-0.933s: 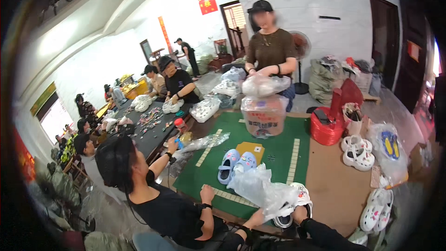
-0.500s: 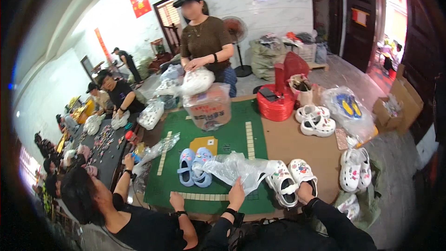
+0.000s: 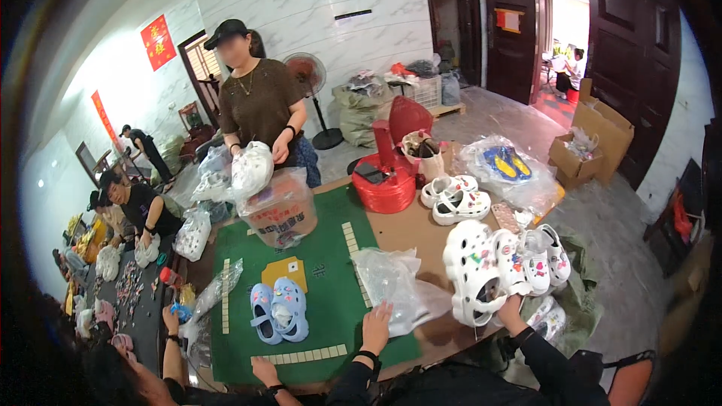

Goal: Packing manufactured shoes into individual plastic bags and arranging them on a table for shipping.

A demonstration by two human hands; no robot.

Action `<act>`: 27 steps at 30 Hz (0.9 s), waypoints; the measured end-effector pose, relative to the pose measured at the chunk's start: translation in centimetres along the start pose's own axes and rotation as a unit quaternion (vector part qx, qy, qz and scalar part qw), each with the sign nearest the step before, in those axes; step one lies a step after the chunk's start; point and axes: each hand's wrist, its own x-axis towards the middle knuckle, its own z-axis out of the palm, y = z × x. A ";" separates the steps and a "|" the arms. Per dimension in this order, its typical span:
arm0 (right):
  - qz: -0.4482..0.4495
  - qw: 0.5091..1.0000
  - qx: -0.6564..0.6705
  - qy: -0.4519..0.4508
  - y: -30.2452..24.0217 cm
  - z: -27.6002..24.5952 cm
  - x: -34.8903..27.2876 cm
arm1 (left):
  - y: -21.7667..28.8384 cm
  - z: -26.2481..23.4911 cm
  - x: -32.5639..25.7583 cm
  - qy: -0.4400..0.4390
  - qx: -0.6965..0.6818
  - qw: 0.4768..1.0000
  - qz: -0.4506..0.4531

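My right hand (image 3: pixel 513 317) grips a pair of white clogs (image 3: pixel 470 274) with colourful charms at the heel end. The pair is tilted up near the table's right edge, partly in front of another white charm-covered pair (image 3: pixel 557 257). My left hand (image 3: pixel 376 329) is closed on the near edge of a clear plastic bag (image 3: pixel 398 286), which spreads flat toward the clogs; the fingertips are partly hidden. Left of the bag, a pair of light blue strap shoes (image 3: pixel 289 310) with charms stands on the green mat (image 3: pixel 323 229).
Beyond lie a red bucket (image 3: pixel 383 184), white clogs (image 3: pixel 459 201) and bagged blue-yellow shoes (image 3: pixel 508 163). Cream tiles (image 3: pixel 312 354) line the mat. A co-worker's hand (image 3: pixel 265 370) rests left of mine. Across the table a person (image 3: pixel 259 105) handles a bagged white shoe above a plastic-covered tub (image 3: pixel 282 214).
My view has turned right. The white clogs in my right hand have tilted up and moved right, close to the other white pair. The clear bag has shifted right, away from the blue shoes.
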 end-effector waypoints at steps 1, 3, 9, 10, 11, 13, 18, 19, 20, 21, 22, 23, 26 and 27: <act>-0.061 0.997 -0.037 -0.015 1.6 -0.4 -0.2 | 0.3 0.6 0.1 -0.019 -0.013 0.997 0.069; -0.137 0.980 -0.099 -0.105 1.7 -0.1 -0.8 | 0.0 2.7 -1.0 -0.063 -0.004 0.995 0.077; -0.219 0.884 -0.152 -0.383 2.6 -0.2 -2.8 | -0.6 7.6 -2.5 -0.322 0.001 0.946 0.041; -0.221 0.876 -0.160 -0.398 3.5 -1.2 -3.0 | 1.0 5.9 -0.3 -0.347 -0.116 0.931 -0.008; -0.229 0.862 -0.154 -0.425 3.1 -1.1 -3.4 | 0.3 6.2 -0.6 -0.311 -0.274 0.909 -0.045; -0.225 0.866 -0.167 -0.414 4.3 -1.1 -4.0 | -0.6 6.9 -1.2 -0.251 -0.383 0.888 -0.044; -0.142 0.754 -0.310 -0.561 3.0 0.2 -3.4 | -0.9 5.1 -0.2 -0.208 -0.313 0.923 0.078; -0.138 0.754 -0.289 -0.574 0.7 0.8 -3.2 | -0.7 4.8 0.0 -0.182 -0.305 0.934 0.042; -0.138 0.753 -0.288 -0.575 1.5 1.3 -3.3 | -0.7 4.4 -0.1 -0.182 -0.304 0.934 0.041; -0.187 0.775 -0.225 -0.560 3.0 2.1 -3.4 | -0.9 3.9 -0.1 -0.178 -0.313 0.933 0.012; -0.233 0.791 -0.161 -0.542 3.0 2.6 -3.5 | -0.9 3.1 0.0 -0.174 -0.322 0.930 -0.016; -0.233 0.791 -0.159 -0.543 3.1 2.7 -3.4 | -1.0 2.4 0.1 -0.174 -0.321 0.931 -0.017; -0.202 0.732 -0.260 -0.597 5.3 3.0 -2.8 | -0.1 -0.6 1.2 -0.187 -0.299 0.936 0.008; -0.207 0.729 -0.254 -0.601 4.5 3.7 -2.8 | -0.6 -1.0 0.7 -0.186 -0.294 0.937 0.000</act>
